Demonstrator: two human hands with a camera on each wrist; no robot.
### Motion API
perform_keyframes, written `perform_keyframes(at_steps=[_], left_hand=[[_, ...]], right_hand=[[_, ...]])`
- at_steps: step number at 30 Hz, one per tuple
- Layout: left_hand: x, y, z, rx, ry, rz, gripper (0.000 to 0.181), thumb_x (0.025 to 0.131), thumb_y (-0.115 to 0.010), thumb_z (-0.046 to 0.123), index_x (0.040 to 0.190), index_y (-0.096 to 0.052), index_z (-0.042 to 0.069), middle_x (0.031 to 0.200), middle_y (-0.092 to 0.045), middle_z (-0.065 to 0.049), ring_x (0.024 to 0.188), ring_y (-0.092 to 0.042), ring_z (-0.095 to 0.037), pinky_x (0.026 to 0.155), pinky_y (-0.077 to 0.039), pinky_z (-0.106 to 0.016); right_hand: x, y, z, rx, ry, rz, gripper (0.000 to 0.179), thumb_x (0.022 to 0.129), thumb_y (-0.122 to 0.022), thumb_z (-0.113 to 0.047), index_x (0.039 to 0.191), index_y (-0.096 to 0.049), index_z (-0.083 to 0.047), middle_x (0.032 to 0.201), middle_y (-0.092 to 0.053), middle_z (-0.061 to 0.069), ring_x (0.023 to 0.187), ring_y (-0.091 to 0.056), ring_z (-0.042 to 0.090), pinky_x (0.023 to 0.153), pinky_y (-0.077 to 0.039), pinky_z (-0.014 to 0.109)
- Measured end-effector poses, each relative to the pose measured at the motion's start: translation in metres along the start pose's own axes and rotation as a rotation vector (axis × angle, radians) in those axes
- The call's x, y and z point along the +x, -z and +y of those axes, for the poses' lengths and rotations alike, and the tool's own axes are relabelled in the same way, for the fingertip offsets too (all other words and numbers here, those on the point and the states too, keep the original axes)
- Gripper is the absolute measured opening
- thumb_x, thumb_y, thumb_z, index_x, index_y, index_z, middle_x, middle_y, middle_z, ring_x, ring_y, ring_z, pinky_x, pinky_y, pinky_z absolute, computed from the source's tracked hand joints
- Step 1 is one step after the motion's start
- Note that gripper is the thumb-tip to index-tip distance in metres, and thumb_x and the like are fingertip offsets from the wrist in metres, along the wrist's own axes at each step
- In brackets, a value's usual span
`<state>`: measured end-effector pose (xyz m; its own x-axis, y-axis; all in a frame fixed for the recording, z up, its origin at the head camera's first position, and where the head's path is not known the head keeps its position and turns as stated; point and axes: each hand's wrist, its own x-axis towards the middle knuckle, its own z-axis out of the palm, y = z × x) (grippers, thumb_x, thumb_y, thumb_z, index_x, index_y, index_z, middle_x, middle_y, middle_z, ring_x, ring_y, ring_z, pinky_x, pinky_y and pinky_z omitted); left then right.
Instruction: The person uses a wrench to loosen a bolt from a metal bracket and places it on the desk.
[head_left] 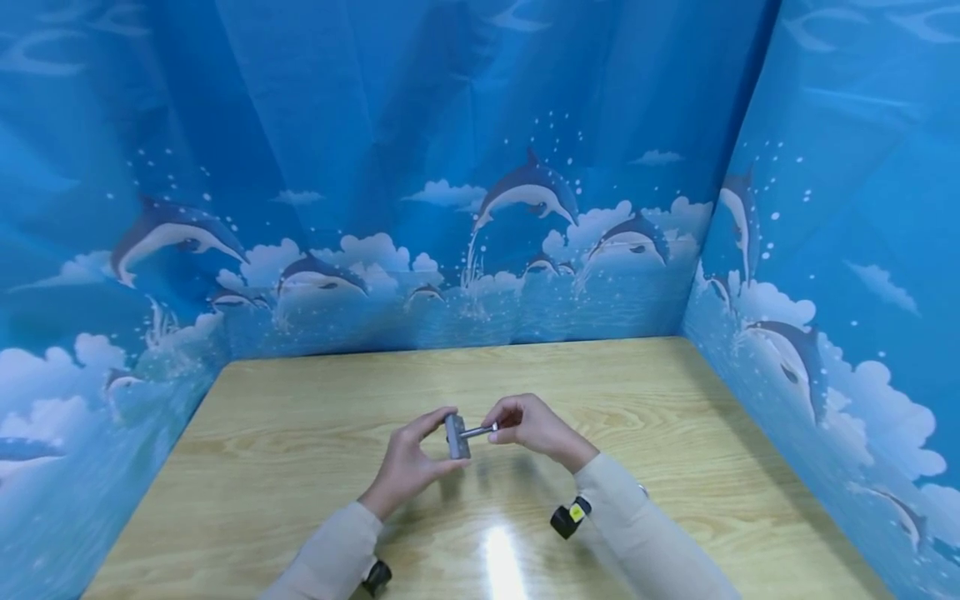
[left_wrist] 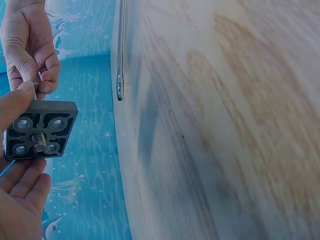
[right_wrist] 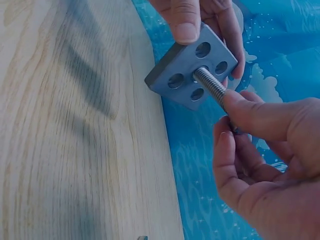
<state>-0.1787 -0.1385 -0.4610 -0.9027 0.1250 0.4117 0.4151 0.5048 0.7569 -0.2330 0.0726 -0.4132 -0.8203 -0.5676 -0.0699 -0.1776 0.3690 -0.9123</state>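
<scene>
My left hand (head_left: 408, 462) grips a square grey plate (head_left: 457, 440) by its opposite edges, thumb on one side and fingers on the other. Several round holes pierce the plate (right_wrist: 170, 62) near its corners. A threaded bolt (right_wrist: 212, 86) passes through the centre, and its tip (left_wrist: 38, 142) pokes out of the ribbed face in the left wrist view. With thumb and fingers, my right hand (head_left: 536, 429) pinches the bolt's outer end, mostly hidden in the right wrist view. Both hands are raised above the table, with the plate standing on edge between them.
A light wood-grain table (head_left: 300, 408) lies below, bounded by blue dolphin-print curtains (head_left: 420, 125) at the back and sides. Black wrist devices (head_left: 572, 517) are worn at both sleeves. A long shiny metal strip (left_wrist: 120, 60) shows along the table's edge in the left wrist view.
</scene>
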Motion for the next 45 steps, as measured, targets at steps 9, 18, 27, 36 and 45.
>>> perform_keyframes(at_steps=[9, 18, 27, 36, 45], left_hand=[[-0.002, 0.0, -0.001, -0.003, 0.002, 0.006, 0.07, 0.059, -0.082, 0.025, 0.121, -0.051, 0.03, 0.121, -0.054, 0.007, 0.11, -0.051, -0.009, 0.092, -0.046, -0.031], [-0.002, 0.0, -0.002, 0.0, -0.029, 0.014, 0.07, 0.059, -0.082, 0.027, 0.122, -0.051, 0.027, 0.121, -0.054, 0.005, 0.111, -0.051, -0.012, 0.092, -0.045, -0.032], [0.0, 0.0, -0.003, -0.009, -0.045, 0.021, 0.071, 0.057, -0.083, 0.024, 0.121, -0.052, 0.025, 0.121, -0.055, 0.003, 0.11, -0.051, -0.011, 0.092, -0.045, -0.03], [-0.001, 0.0, -0.003, -0.019, -0.037, 0.009, 0.071, 0.057, -0.083, 0.023, 0.121, -0.052, 0.025, 0.12, -0.055, 0.004, 0.11, -0.052, -0.01, 0.091, -0.045, -0.028], [-0.002, -0.001, -0.003, -0.022, -0.034, 0.0, 0.07, 0.058, -0.082, 0.026, 0.121, -0.052, 0.024, 0.121, -0.055, 0.003, 0.11, -0.052, -0.012, 0.092, -0.045, -0.029]], right_hand=[[-0.008, -0.003, -0.014, -0.031, 0.022, 0.03, 0.017, 0.075, -0.068, -0.003, 0.092, -0.066, -0.004, 0.089, -0.063, 0.013, 0.073, -0.055, 0.023, 0.061, -0.05, 0.028], [0.005, -0.003, 0.01, 0.036, -0.006, 0.001, 0.042, 0.084, -0.06, -0.032, 0.119, -0.052, -0.009, 0.098, -0.059, 0.008, 0.086, -0.059, 0.023, 0.077, -0.053, 0.038], [0.004, -0.001, 0.01, 0.108, -0.179, -0.078, 0.065, 0.089, -0.037, -0.054, 0.091, -0.061, 0.007, 0.083, -0.064, 0.019, 0.078, -0.062, 0.032, 0.074, -0.053, 0.044], [0.003, -0.002, 0.012, 0.069, -0.199, -0.092, 0.056, 0.087, -0.047, -0.049, 0.087, -0.064, 0.004, 0.07, -0.061, 0.008, 0.06, -0.056, 0.015, 0.06, -0.054, 0.037], [0.004, -0.001, 0.013, 0.039, -0.073, -0.005, 0.019, 0.077, -0.068, -0.01, 0.095, -0.064, -0.007, 0.086, -0.059, 0.009, 0.075, -0.055, 0.018, 0.071, -0.053, 0.039]])
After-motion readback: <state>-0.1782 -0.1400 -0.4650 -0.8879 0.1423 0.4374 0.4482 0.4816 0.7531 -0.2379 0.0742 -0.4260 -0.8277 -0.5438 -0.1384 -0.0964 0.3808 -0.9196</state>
